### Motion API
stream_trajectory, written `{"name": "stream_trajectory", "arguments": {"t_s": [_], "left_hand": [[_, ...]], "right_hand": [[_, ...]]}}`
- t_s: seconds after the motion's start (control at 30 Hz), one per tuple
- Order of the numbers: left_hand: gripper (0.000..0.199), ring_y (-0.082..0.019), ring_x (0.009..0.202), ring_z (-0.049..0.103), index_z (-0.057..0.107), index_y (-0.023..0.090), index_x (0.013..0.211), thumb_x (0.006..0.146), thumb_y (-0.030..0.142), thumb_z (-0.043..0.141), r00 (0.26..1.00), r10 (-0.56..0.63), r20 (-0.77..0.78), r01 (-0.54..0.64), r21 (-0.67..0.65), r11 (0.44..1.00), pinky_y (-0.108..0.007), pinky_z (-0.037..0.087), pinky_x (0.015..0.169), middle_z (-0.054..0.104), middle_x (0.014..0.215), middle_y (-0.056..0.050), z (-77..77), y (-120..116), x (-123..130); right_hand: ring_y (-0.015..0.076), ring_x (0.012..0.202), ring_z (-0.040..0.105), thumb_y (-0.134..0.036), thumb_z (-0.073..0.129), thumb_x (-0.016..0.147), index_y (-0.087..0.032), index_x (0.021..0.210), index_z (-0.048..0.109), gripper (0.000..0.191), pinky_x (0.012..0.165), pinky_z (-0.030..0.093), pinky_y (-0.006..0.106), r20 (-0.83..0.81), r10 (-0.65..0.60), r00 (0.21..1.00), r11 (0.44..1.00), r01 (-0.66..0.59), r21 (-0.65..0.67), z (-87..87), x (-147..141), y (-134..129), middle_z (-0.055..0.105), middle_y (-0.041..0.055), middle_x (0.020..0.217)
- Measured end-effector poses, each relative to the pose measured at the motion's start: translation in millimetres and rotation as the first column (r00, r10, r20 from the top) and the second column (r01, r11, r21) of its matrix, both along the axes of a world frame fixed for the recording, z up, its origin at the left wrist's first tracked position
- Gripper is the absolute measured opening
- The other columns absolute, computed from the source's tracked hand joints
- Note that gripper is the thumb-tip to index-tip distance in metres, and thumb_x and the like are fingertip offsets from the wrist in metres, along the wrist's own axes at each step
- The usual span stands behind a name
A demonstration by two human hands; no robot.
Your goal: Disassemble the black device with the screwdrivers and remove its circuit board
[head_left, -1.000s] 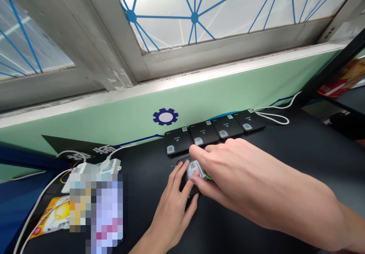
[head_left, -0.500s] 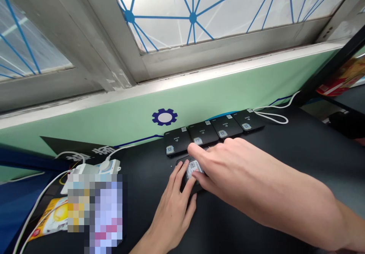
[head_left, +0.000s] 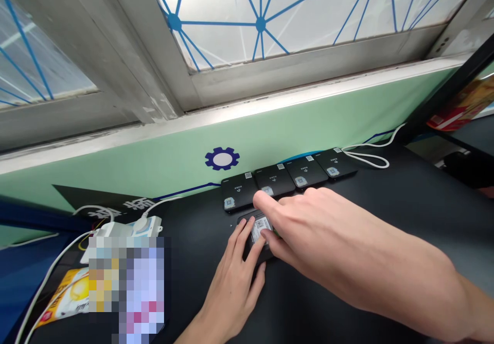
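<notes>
A small flat black device (head_left: 247,215) with a white printed label (head_left: 260,227) lies on the dark table, much of it covered by my hands. My left hand (head_left: 235,277) holds it from the near left, with fingertips on its top and label and the thumb by its near edge. Over its right side, my right hand (head_left: 309,225) is closed, its fingers curled out of sight. Whatever is in that grip is hidden. A bit of green shows beside the right thumb. Just behind stand several similar black boxes (head_left: 240,193) in a row, with square stickers on them.
A white cable (head_left: 380,165) loops at the right end of the row. On the left are a white power strip (head_left: 152,225) with a plug, a yellow-and-white packet (head_left: 71,295) and a blurred-out item (head_left: 142,287). The green wall (head_left: 173,153) closes off the table's back.
Both hands keep almost the same place and shape on the device. A small green patch beside the right thumb shows more plainly. The whole view has shifted very slightly.
</notes>
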State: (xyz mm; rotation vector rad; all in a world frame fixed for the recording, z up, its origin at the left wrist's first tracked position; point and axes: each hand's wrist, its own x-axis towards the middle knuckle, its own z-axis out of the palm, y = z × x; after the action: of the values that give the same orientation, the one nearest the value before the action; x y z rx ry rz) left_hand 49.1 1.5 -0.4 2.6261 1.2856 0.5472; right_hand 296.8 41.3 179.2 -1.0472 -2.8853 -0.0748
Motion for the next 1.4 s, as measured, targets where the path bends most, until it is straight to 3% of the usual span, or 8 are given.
{"name": "stream_trajectory", "arguments": {"t_s": [0.3,0.43,0.63,0.77,0.87,1.13,1.3,1.4], "left_hand": [[0.071,-0.043,0.170,0.040,0.034,0.026,0.180,0.113,0.015,0.054,1.000,0.003,0.004,-0.003,0.006,1.000,-0.064,0.061,0.123,0.037,0.184,-0.019,0.1,0.3,0.6],[0.065,-0.042,0.171,0.040,0.040,0.025,0.177,0.114,0.016,0.054,1.000,0.011,0.001,-0.011,0.004,1.000,-0.062,0.060,0.125,0.038,0.184,-0.018,0.2,0.5,1.7],[0.076,-0.045,0.170,0.040,0.029,0.025,0.183,0.113,0.015,0.055,1.000,0.011,0.002,-0.011,-0.002,1.000,-0.065,0.061,0.123,0.035,0.185,-0.019,-1.6,0.5,0.4],[0.068,-0.043,0.172,0.037,0.036,0.023,0.179,0.114,0.016,0.054,1.000,0.006,0.011,-0.006,-0.002,1.000,-0.063,0.060,0.125,0.036,0.185,-0.020,-2.2,-0.1,0.0],[0.062,-0.041,0.172,0.037,0.042,0.022,0.175,0.115,0.016,0.053,1.000,0.010,-0.008,-0.011,-0.007,1.000,-0.061,0.059,0.127,0.036,0.185,-0.019,-0.3,0.0,0.3],[0.070,-0.041,0.172,0.037,0.032,0.023,0.181,0.114,0.016,0.055,1.000,0.001,0.003,-0.001,0.009,1.000,-0.061,0.058,0.127,0.036,0.184,-0.019,1.0,0.1,0.0],[0.059,-0.040,0.173,0.035,0.044,0.020,0.173,0.115,0.016,0.052,1.000,0.004,-0.023,-0.005,-0.009,1.000,-0.060,0.057,0.128,0.036,0.184,-0.020,2.3,0.3,1.6],[0.063,-0.041,0.172,0.036,0.040,0.022,0.177,0.116,0.017,0.052,0.999,0.011,-0.034,-0.012,-0.013,1.000,-0.061,0.059,0.126,0.036,0.184,-0.019,3.4,0.4,2.2]], "right_hand": [[0.0200,0.066,0.057,-0.019,0.066,0.108,-0.016,0.109,0.070,0.005,0.058,0.028,0.041,-0.011,0.009,1.000,0.999,-0.009,0.043,-1.2,2.0,-0.2,0.075,0.0067,0.110],[0.0191,0.064,0.055,-0.015,0.073,0.103,-0.012,0.126,0.068,0.023,0.059,0.030,0.040,-0.050,0.001,0.999,0.999,0.001,0.043,-6.1,4.4,-0.6,0.073,0.0034,0.102],[0.0216,0.071,0.059,-0.025,0.063,0.110,-0.012,0.116,0.070,0.016,0.062,0.033,0.042,-0.083,0.016,0.996,0.989,-0.003,0.146,-3.8,2.3,-2.5,0.075,0.0095,0.113],[0.0201,0.065,0.058,-0.023,0.063,0.112,-0.017,0.109,0.071,0.010,0.058,0.029,0.042,-0.037,0.007,0.999,0.996,-0.003,0.094,-2.4,1.6,0.2,0.076,0.0072,0.112],[0.0193,0.062,0.058,-0.016,0.071,0.104,-0.014,0.122,0.073,0.018,0.056,0.031,0.041,-0.031,-0.014,0.999,0.998,0.015,0.059,-3.9,4.1,0.2,0.077,0.0052,0.103],[0.0261,0.084,0.071,-0.022,0.061,0.111,-0.014,0.103,0.078,0.021,0.060,0.037,0.042,-0.004,0.063,0.998,0.973,-0.060,0.222,-3.5,4.9,-4.9,0.078,0.0167,0.135],[0.0204,0.070,0.063,-0.014,0.067,0.105,-0.012,0.125,0.073,0.020,0.061,0.037,0.039,-0.093,0.014,0.996,0.992,-0.002,0.128,-11.8,9.4,-3.3,0.080,0.0074,0.109],[0.0241,0.090,0.071,-0.011,0.063,0.105,-0.008,0.136,0.070,0.032,0.072,0.044,0.040,-0.093,0.063,0.994,0.984,-0.046,0.171,-13.8,11.7,-4.3,0.078,0.0143,0.135]]}}
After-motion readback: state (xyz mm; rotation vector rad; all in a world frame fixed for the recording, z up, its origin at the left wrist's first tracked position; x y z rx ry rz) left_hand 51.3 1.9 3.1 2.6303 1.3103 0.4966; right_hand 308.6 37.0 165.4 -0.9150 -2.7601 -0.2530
